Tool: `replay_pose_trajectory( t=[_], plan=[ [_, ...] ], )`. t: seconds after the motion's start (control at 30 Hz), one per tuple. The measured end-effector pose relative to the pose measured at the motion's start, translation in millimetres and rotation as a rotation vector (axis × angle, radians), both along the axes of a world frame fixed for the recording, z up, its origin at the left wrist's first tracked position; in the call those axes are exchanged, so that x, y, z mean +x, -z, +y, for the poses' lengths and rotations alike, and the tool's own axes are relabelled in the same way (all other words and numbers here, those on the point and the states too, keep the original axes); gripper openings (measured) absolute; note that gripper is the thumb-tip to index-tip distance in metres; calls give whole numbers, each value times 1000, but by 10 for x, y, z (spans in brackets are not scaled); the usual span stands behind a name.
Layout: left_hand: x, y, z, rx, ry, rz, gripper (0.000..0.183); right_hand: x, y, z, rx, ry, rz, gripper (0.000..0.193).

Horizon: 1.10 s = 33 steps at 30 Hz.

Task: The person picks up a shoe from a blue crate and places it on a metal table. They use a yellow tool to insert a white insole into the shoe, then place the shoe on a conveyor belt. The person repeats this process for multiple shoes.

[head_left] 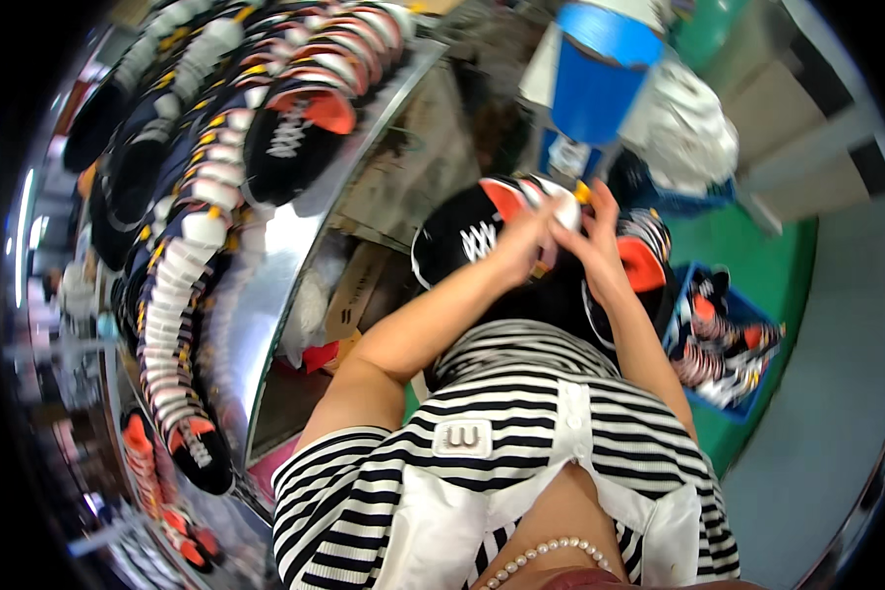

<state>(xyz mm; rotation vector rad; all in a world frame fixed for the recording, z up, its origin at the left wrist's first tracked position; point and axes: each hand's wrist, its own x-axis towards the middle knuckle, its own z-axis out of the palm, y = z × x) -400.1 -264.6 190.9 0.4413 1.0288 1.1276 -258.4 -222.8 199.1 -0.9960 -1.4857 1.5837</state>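
Note:
In front of my body lies a black shoe with white laces, an orange lining and a white heel. My left hand is closed on its collar near the heel, fingertips partly hidden. On the heel's other side, my right hand holds it between thumb and raised fingers. A small yellow piece shows between the two hands. Close by my right wrist is a second black shoe with an orange lining. Motion blurs the fingers somewhat.
On my left, long nested rows of shoes cover a metal table. A blue cylinder stands ahead. To my right, a blue crate of shoes sits on the green floor, below a white bag in another crate.

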Motion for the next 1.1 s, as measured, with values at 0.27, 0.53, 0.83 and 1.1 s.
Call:
replay_pose_trajectory(
  t=[0.27, 0.53, 0.83, 1.1],
  plan=[
    [-390, -489, 80, -11, -188, 508, 37, 124, 552, 552, -164, 273, 103, 23],
    [-361, -108, 752, 194, -24, 418, 28, -332, 417, 678, 66, 228, -98, 47],
    [-323, 81, 1078, 30, -217, 236, 33, -206, 369, 1068, -417, 107, 282, 18],
    [-620, 48, 1242, -163, -365, 52, 30, -53, 344, 1318, -499, 155, 169, 26]
  ],
)
